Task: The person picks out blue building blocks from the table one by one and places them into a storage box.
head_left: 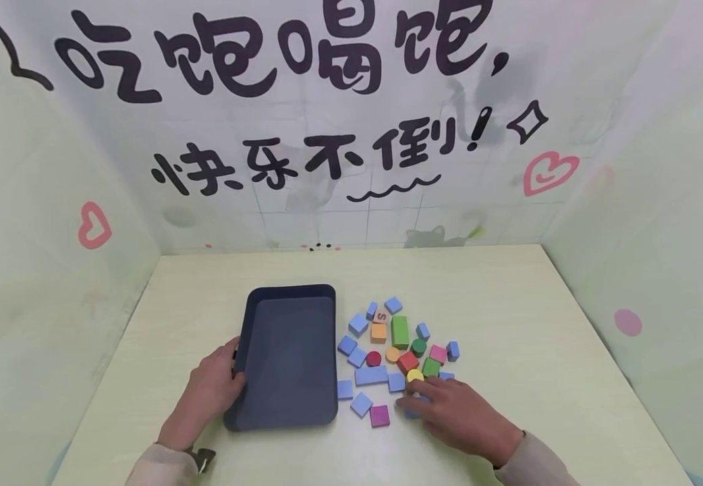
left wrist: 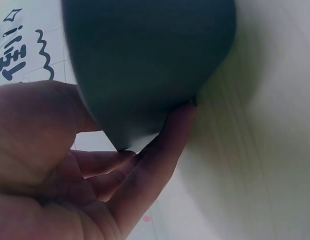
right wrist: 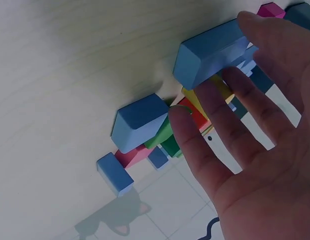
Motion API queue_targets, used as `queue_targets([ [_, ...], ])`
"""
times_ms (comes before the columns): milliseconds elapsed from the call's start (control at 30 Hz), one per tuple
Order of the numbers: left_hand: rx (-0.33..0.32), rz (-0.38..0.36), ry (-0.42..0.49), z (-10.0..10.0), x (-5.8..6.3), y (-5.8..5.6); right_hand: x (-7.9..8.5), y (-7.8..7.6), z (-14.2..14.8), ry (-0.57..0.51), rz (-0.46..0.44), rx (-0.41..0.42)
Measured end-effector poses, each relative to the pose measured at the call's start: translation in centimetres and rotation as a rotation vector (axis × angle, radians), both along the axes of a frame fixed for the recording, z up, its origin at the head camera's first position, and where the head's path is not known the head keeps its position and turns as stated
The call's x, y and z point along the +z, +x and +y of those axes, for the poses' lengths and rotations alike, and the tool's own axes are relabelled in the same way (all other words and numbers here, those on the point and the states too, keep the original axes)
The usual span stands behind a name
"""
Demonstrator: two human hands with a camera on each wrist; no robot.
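"What can we read, and how much room have we got?"

"On the back wall [head_left: 339, 226] we read two black lines: 吃饱喝饱 [head_left: 236, 57] above, 快乐不倒! [head_left: 334, 156] below. Next comes the pale table [head_left: 527, 310], whose back edge meets that wall."

"And on the table?"

"The dark tray [head_left: 291, 364] stands left of its middle, long sides running front to back, its far rim near the table's back edge. Our left hand [head_left: 210, 381] grips the tray's left side; from that wrist we see the thumb on one side of the wall and fingers on the other."

"Our right hand?"

"The right hand [head_left: 457, 412] is spread wide at the near right of the blocks [head_left: 408, 362], fingertips over a blue block [head_left: 413, 410]. Whether they touch it, we can't tell."

"Where's our room to move, then?"

"The blocks sit well apart from the table's right edge. On the tray's side it's tight: a blue square [head_left: 344, 389] lies just beside its right rim."

"Smaller pieces?"

"A long green block [head_left: 400, 332], a yellow cylinder [head_left: 415, 376] by our right fingertips, and a little wooden cube [head_left: 381, 315] near the group's far end, lettered S."
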State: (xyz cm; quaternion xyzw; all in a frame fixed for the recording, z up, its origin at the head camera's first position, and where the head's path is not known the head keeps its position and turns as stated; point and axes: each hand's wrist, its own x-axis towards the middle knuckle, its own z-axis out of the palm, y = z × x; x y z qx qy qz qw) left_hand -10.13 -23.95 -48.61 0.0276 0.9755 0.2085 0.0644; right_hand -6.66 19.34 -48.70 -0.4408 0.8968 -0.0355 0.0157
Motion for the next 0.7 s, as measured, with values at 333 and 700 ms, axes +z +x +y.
queue_targets([
  [333,0.002,0.005,0.001,0.12,-0.62,0.34,-0.45,-0.27,-0.32,0.066,-0.051,0.018],
  [700,0.005,0.042,0.001,0.23,-0.3,-0.06,-0.39,-0.87,-0.38,0.042,-0.026,0.033],
])
